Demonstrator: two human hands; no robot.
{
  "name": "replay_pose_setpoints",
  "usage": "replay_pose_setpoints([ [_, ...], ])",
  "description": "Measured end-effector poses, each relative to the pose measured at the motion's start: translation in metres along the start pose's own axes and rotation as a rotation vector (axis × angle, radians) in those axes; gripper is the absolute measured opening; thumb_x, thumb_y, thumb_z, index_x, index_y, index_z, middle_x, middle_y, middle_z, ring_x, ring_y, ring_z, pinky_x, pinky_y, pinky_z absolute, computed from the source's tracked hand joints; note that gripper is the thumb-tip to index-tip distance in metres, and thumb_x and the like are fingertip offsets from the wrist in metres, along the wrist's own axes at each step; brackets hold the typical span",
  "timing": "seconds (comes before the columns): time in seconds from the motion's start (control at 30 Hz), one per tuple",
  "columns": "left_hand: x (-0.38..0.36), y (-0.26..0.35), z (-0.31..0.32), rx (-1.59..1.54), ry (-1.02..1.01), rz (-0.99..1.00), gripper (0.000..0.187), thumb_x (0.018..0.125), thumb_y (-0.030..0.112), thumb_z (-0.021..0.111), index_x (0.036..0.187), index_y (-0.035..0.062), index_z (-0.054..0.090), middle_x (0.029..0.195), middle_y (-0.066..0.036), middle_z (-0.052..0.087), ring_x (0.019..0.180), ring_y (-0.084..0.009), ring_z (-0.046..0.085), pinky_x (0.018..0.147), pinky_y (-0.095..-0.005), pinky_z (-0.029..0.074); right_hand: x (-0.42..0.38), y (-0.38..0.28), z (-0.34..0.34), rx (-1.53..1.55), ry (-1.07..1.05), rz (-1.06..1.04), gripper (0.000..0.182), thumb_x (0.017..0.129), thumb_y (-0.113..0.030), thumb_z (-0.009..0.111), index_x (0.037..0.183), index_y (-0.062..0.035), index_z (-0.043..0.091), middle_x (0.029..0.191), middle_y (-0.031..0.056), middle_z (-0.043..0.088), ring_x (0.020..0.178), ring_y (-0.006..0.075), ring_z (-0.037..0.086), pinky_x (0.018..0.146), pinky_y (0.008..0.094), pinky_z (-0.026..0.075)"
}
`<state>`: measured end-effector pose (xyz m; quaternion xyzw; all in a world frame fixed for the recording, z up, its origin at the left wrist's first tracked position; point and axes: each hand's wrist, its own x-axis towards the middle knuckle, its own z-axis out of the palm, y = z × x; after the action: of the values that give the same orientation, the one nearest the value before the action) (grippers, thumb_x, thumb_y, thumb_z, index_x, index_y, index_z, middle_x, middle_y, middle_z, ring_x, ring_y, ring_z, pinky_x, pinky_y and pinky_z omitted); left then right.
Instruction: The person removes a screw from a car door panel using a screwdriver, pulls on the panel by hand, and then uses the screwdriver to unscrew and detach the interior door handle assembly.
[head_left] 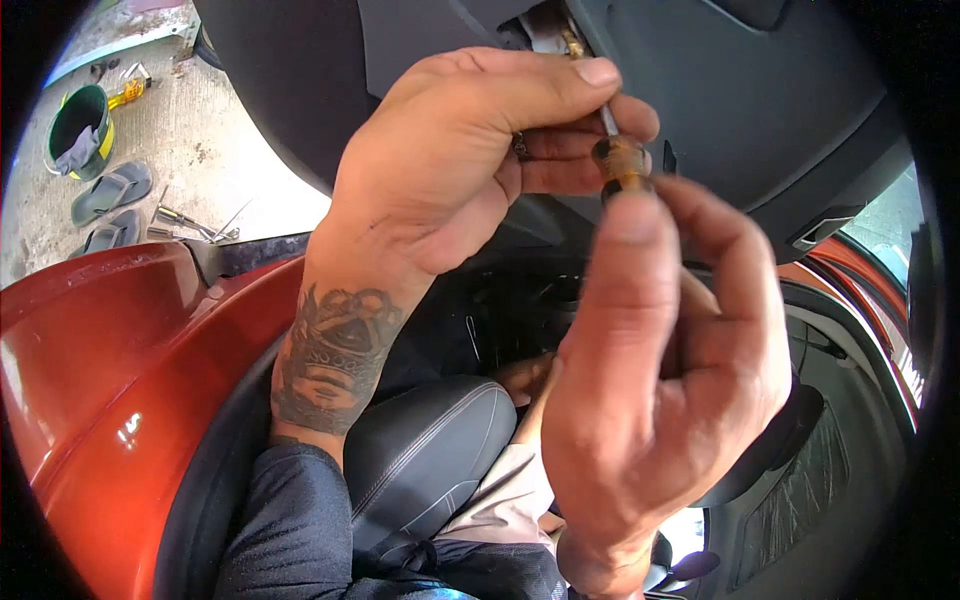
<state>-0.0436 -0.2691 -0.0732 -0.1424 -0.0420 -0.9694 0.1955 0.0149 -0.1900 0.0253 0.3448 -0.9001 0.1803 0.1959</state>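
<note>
**Screwdriver at the dark panel, both hands on it**

Your right hand grips the amber-handled screwdriver; your left hand closes lightly around its shaft. Best: keep it straight, turn with fingertips. Dark panel crowds your left fingers; more room toward the seat.

The single camera sits on the person's head and faces forward and down, its wide, round-edged view taking the right hand very near the lens, the left hand close too, and concrete ground farther off.
</note>
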Motion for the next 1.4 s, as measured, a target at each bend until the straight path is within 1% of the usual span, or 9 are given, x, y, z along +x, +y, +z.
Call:
replay_pose_setpoints([
  [0.07,0.001,-0.001,-0.001,0.052,0.004,0.021,0.021,0.092,0.018,0.060,0.099,-0.0015,0.065,0.090,-0.011,0.069,0.078,-0.0206,0.068,0.074,-0.0286,0.055,0.001,0.002,0.001,0.005,0.020,0.012,0.026,0.088,-0.005,0.064,0.110,0.0056,0.054,0.063,0.0056,0.060,0.049,0.0025,0.050,0.044,0.0166,0.029],
  [0.2,0.000,-0.003,-0.001,-0.013,-0.029,0.033,0.022,0.092,0.021,0.061,0.096,-0.0005,0.065,0.089,-0.010,0.069,0.077,-0.0167,0.067,0.073,-0.0262,0.055,0.001,0.025,-0.004,-0.067,0.052,-0.333,0.033,0.084,0.001,0.065,0.114,0.0050,0.054,0.084,0.0142,0.067,0.056,0.0080,0.060,0.053,0.0186,0.046],
  [0.3,-0.001,-0.002,0.000,-0.012,-0.011,0.027,0.021,0.092,0.021,0.061,0.094,0.0008,0.065,0.087,-0.009,0.069,0.076,-0.0161,0.067,0.072,-0.0250,0.055,0.003,0.018,-0.008,-0.409,0.052,-0.456,0.024,0.086,-0.003,0.066,0.107,0.0055,0.058,0.077,0.0121,0.067,0.056,0.0065,0.059,0.053,0.0177,0.044],
  [0.43,-0.003,-0.002,0.001,-0.006,0.038,0.001,0.018,0.092,0.021,0.062,0.093,0.0025,0.065,0.083,-0.009,0.069,0.075,-0.0176,0.067,0.069,-0.0267,0.056,-0.001,0.000,0.000,-0.055,0.033,-0.047,0.021,0.089,-0.012,0.066,0.099,0.0055,0.061,0.061,0.0054,0.060,0.050,0.0040,0.052,0.048,0.0166,0.038],
  [0.73,-0.004,0.002,-0.004,0.003,-0.006,-0.004,0.025,0.093,0.016,0.057,0.110,-0.0025,0.061,0.094,-0.013,0.069,0.084,-0.0216,0.068,0.076,-0.0344,0.057,0.002,0.015,-0.003,0.161,-0.034,0.092,0.034,0.094,-0.029,0.058,0.088,0.0049,0.060,0.048,0.0019,0.049,0.038,0.0052,0.040,0.038,0.0202,0.027],
  [0.87,-0.003,0.001,0.000,0.057,0.026,0.022,0.026,0.093,0.017,0.057,0.109,-0.0032,0.061,0.094,-0.012,0.069,0.083,-0.0198,0.068,0.076,-0.0345,0.056,0.006,0.007,-0.009,0.338,-0.108,0.379,0.046,0.097,-0.040,0.046,0.091,0.0040,0.061,0.044,0.0034,0.045,0.033,0.0080,0.032,0.035,0.0224,0.023],
  [1.0,-0.002,0.000,0.004,0.165,0.079,0.055,0.026,0.093,0.019,0.057,0.107,-0.0024,0.063,0.093,-0.011,0.069,0.078,-0.0167,0.066,0.072,-0.0319,0.055,0.019,0.003,-0.023,0.657,-0.270,0.668,0.049,0.100,-0.038,0.038,0.100,0.0053,0.060,0.042,0.0026,0.038,0.031,0.0074,0.024,0.033,0.0221,0.020],
  [1.07,-0.001,0.002,-0.007,0.113,-0.062,0.038,0.025,0.094,0.019,0.056,0.106,-0.0027,0.063,0.091,-0.010,0.069,0.077,-0.0166,0.066,0.068,-0.0313,0.056,0.013,-0.001,-0.015,0.595,-0.232,0.664,0.050,0.100,-0.040,0.037,0.101,0.0048,0.059,0.042,0.0028,0.039,0.031,0.0072,0.025,0.033,0.0221,0.019],
  [1.4,-0.006,0.010,0.000,0.010,0.068,-0.060,0.021,0.089,0.014,0.062,0.105,-0.0006,0.063,0.086,-0.009,0.069,0.069,-0.0214,0.067,0.061,-0.0313,0.057,0.002,-0.014,-0.007,0.500,-0.263,0.623,0.055,0.098,-0.047,0.035,0.113,0.0030,0.054,0.046,0.0069,0.046,0.035,0.0096,0.033,0.035,0.0216,0.023],
])
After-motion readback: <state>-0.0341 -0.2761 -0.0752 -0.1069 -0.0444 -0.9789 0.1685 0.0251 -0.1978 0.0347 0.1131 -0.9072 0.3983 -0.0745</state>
